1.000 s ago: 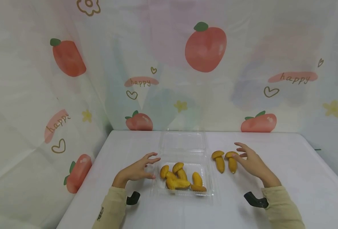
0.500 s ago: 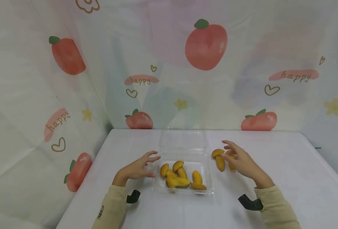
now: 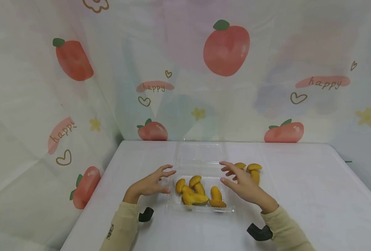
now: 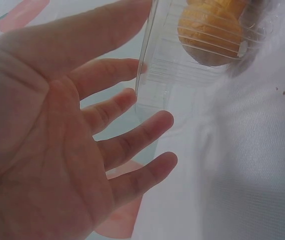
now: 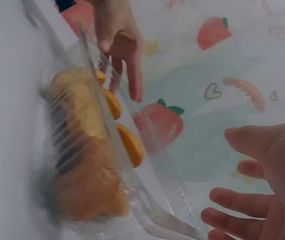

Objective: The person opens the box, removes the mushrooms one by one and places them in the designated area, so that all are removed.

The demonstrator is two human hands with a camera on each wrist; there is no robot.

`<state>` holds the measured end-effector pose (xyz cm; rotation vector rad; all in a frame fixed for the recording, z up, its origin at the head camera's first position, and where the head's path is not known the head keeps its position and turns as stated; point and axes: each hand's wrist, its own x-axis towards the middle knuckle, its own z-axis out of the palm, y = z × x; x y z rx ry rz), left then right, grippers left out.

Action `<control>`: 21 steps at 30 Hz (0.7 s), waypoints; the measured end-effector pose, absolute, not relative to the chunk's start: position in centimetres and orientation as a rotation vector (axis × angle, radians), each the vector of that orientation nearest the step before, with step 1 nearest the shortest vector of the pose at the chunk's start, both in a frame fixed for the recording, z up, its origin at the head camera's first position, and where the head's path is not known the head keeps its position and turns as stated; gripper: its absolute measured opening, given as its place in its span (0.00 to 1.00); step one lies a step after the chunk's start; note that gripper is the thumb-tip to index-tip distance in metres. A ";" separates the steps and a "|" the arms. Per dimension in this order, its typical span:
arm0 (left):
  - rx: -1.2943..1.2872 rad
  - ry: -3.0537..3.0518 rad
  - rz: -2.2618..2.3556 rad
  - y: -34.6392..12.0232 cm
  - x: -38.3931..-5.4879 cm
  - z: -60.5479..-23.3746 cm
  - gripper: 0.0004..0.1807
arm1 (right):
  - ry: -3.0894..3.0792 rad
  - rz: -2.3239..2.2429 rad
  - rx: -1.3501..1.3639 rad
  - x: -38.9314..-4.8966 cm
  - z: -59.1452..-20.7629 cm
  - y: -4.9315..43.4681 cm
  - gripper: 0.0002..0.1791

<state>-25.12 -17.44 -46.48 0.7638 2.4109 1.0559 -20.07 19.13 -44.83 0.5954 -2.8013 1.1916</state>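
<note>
Several yellow mushrooms (image 3: 199,198) lie in a clear plastic clamshell box (image 3: 204,210), its lid (image 3: 201,153) folded back behind it. My left hand (image 3: 149,183) is at the box's left side, fingers spread; in the left wrist view its thumb and forefinger come right up to the rim. At the right side of the box hovers my right hand (image 3: 246,186), fingers apart and holding nothing. Beyond it on the table lie two more mushrooms, one (image 3: 254,170) mostly visible and the other (image 3: 240,165) largely hidden behind the hand.
A white table (image 3: 172,233) bears everything. Behind and to the left hangs a light cloth (image 3: 185,52) printed with fruit, hearts and "happy". A black camera mount (image 3: 146,214) sits at the left wrist, another mount (image 3: 259,232) at the right.
My right hand has moved left, from over the two loose mushrooms to the box's right side. My left hand has stayed in place, and the mushrooms lie where they were.
</note>
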 end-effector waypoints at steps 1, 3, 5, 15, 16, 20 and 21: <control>0.763 2.410 1.057 -17.4 -25.1 -46.5 0.41 | -2.792 1.191 0.622 -20.1 -45.1 18.7 0.31; 0.765 2.404 1.061 -17.5 -25.1 -46.5 0.41 | -2.773 1.201 0.659 -20.0 -45.5 17.9 0.30; 0.773 2.400 1.066 -17.5 -25.1 -46.5 0.41 | -2.752 1.224 0.685 -19.8 -45.9 17.4 0.30; 0.775 2.406 1.066 -17.5 -25.3 -46.7 0.41 | -2.781 1.267 0.787 -19.4 -46.5 15.8 0.28; 0.772 2.406 1.067 -17.5 -25.3 -46.6 0.41 | -2.790 1.277 0.795 -19.3 -46.5 15.6 0.28; 0.766 2.409 1.068 -17.5 -25.2 -46.6 0.41 | -2.808 1.288 0.851 -18.9 -46.5 14.6 0.28; 0.766 2.410 1.066 -17.5 -25.2 -46.6 0.41 | -2.805 1.287 0.870 -18.8 -46.6 14.3 0.28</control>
